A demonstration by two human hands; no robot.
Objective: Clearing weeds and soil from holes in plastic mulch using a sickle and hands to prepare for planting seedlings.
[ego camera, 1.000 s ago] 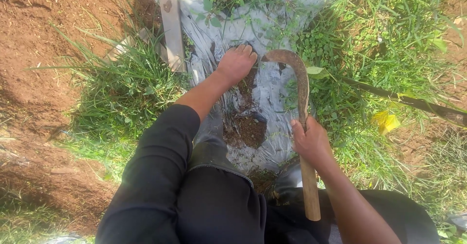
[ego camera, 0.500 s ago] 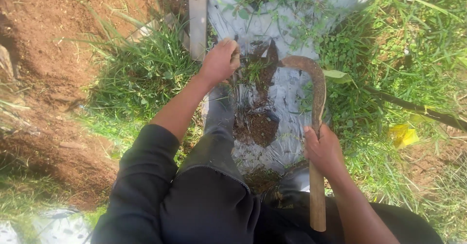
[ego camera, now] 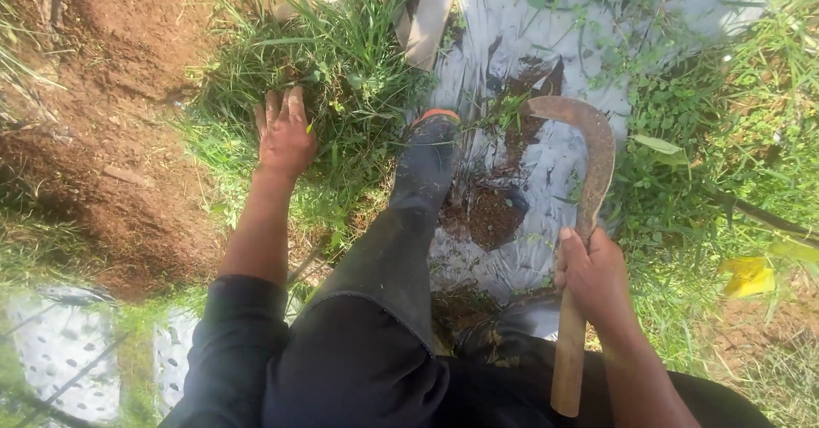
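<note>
- Fingers (ego camera: 281, 108) of the left hand (ego camera: 286, 138) lie spread and flat, palm down, on a clump of grass (ego camera: 341, 78) at the edge of the bare red soil (ego camera: 111, 95); they close on nothing that shows.
- Right hand (ego camera: 593, 279) is wrapped firmly around the wooden handle (ego camera: 567, 360) of a sickle (ego camera: 589, 172), gripping just below where the blade begins.
- Sickle's long axis runs nearly straight away from the person: handle end toward the body, rusty curved blade rising and hooking over to the left above a sheet of silver plastic mulch (ego camera: 529, 44).
- Blade tip points toward a planting hole (ego camera: 486, 215) of dark soil in the sheet, which lies just left of the blade and ahead of the right hand.
- Right hand is clearly the nearer to that hole; the left hand sits well apart, across a black rubber boot (ego camera: 422, 180) planted between them.
- Count: two hands, one sickle, one boot in clear view, one open hole in the sheet, one yellow leaf (ego camera: 751, 274) in the grass to the right.
</note>
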